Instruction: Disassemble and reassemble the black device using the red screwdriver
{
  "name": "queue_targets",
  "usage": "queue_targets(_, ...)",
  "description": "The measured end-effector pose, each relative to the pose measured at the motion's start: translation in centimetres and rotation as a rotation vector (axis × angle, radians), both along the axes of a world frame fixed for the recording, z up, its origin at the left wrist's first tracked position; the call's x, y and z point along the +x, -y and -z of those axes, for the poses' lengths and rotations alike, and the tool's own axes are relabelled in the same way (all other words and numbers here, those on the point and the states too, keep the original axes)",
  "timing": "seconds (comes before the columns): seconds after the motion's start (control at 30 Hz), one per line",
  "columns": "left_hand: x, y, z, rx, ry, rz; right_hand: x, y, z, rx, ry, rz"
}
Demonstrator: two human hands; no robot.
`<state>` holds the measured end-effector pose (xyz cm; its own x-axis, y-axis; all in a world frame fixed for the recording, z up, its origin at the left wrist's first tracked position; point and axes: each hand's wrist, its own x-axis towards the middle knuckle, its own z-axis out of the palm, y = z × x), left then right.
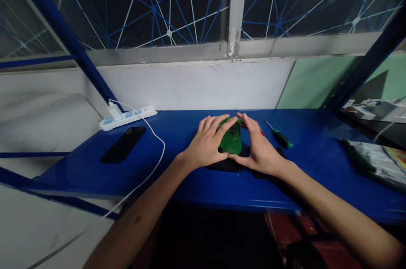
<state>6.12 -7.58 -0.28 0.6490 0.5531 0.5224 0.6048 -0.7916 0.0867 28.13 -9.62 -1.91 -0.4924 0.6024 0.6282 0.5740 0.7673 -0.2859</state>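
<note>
Between my two hands is a green circuit board (232,138), tilted up above a black flat item (223,165) on the blue table. My left hand (209,140) grips the board's left side, fingers over its upper part and thumb at its lower edge. My right hand (258,146) is curved around the right side, its thumb at the lower edge near the other thumb and its fingertips by the upper right corner. A screwdriver (281,137) with a green and black handle lies just right of my right hand. Something red (261,131) peeks out behind that hand.
A black phone (123,145) lies at the left of the blue table (177,184). Behind it is a white power strip (128,117) with a plugged-in charger; its white cable (163,150) loops over the front edge. At right lies a silvery plastic bag (374,161).
</note>
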Motion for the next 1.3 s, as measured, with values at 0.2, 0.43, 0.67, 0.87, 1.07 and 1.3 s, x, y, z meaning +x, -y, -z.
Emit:
queue_targets(0.2,-1.1,-0.1,0.2,-0.267,0.298,0.185,-0.1,0.1,0.1,-0.196,-0.088,-0.095)
queue_targets(0.43,-1.2,-0.1,0.3,-0.342,0.312,0.294,0.0,-0.1,0.2,-0.26,-0.017,-0.096)
queue_targets(0.67,-1.6,-0.4,1.2,-0.338,0.343,0.24,0.2,-0.5,0.6,-0.258,-0.02,-0.02)
queue_targets(0.87,-2.0,-0.9,1.9,-0.227,0.36,0.125,0.4,-0.9,0.8,-0.198,-0.028,0.07)
queue_targets(1.07,-2.3,-0.5,1.7,-0.153,0.244,0.087,0.4,-1.0,0.9,-0.164,0.026,0.085)
queue_targets(1.3,-2.5,-0.7,2.2,-0.165,0.136,0.05,0.3,-1.1,0.9,-0.074,0.069,0.03)
